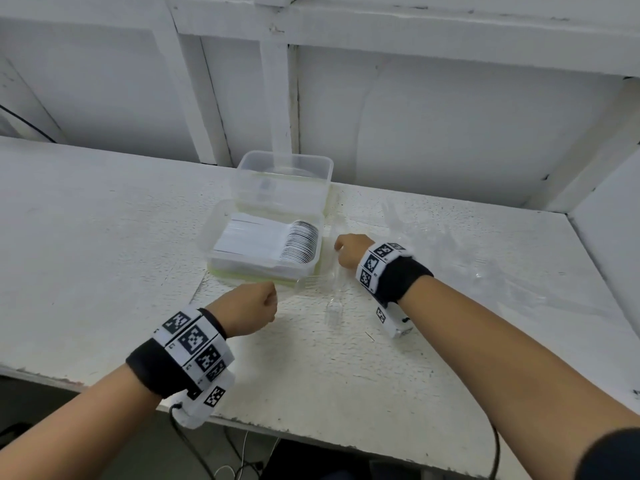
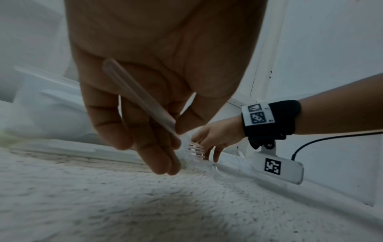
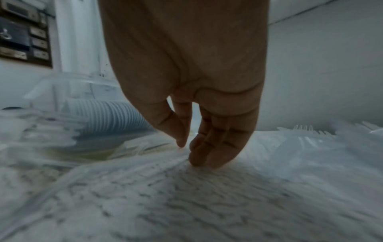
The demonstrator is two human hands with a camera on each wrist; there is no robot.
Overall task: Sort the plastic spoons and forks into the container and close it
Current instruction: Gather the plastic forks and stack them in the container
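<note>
**Fork transfer in progress**

The clear plastic fork (image 2: 143, 99) is pinched in the left hand (image 1: 247, 313), just in front of the clear rectangular container (image 1: 263, 244). The right hand (image 1: 351, 249), fingers extended, touches loose clear cutlery (image 1: 334, 308) on the white desk (image 1: 104, 237). Next: place the fork inside, tines aligned.

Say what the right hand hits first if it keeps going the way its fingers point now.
Probably the table. In the right wrist view the right hand points fingers down, tips at or almost on the surface. A clear plastic utensil lies near them in the head view; contact is unclear.
</note>
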